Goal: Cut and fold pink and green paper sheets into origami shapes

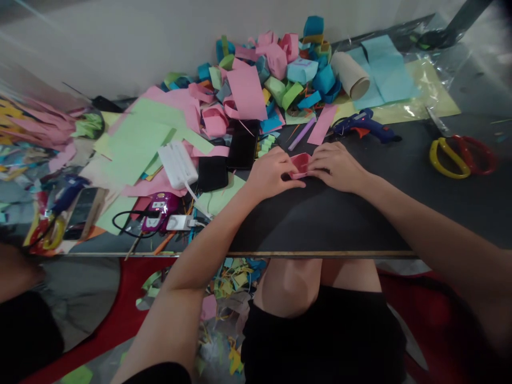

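Observation:
Between my two hands is a small folded piece of pink paper (301,164), its inner hollow facing me. My left hand (274,173) pinches its left side, with thumb and fingers closed on the edge. On the opposite side, my right hand (335,166) grips the right edge with bent fingers. Both hands rest low over the dark tabletop (320,224). Just beyond them lie a purple glue stick (302,133) and a pink paper strip (322,124). A blue glue gun (366,126) lies past my right hand.
Scissors (460,154) with yellow and red handles lie at the right. Folded paper pieces (276,61) are heaped at the back beside a cardboard tube (350,74). Left are paper sheets (136,144), a white power strip (178,165), a black phone (242,144) and another person's arm (18,272).

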`<state>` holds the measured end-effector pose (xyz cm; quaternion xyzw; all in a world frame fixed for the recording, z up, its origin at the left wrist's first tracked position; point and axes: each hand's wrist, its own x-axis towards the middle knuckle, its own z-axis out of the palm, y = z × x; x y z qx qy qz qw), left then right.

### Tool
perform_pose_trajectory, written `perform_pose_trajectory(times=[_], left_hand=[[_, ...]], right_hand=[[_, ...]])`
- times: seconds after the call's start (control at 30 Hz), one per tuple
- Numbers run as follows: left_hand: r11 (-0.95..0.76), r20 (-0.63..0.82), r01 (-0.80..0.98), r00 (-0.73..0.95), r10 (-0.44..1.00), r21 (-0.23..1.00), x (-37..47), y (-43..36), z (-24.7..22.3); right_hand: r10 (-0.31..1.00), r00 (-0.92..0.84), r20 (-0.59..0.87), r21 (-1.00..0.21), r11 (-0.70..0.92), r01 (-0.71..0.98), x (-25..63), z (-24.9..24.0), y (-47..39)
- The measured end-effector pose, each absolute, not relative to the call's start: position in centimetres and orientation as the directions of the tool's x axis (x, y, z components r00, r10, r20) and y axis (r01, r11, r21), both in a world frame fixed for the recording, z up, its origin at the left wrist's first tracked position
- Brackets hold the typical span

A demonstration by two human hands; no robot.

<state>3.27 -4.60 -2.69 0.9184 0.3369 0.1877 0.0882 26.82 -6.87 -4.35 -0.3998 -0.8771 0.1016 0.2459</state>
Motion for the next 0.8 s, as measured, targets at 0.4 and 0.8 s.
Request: perform_pose_trajectory(times=[0.4,0.8], left_hand=[[-0.724,0.239,0.584,0.693,0.68,0.367,2.2,-2.7,-3.9],[-0.748,0.266,0.531,0.714,0.648,0.398,2.4,-2.9,-4.9]], right_hand=[[0.774,-0.539,0.334,-0.369,0.633,0.681,27.6,-4.6,-6.6],[0.757,-0.522,0.394,-0.331,0.647,0.687,26.2,-4.4,-7.6]])
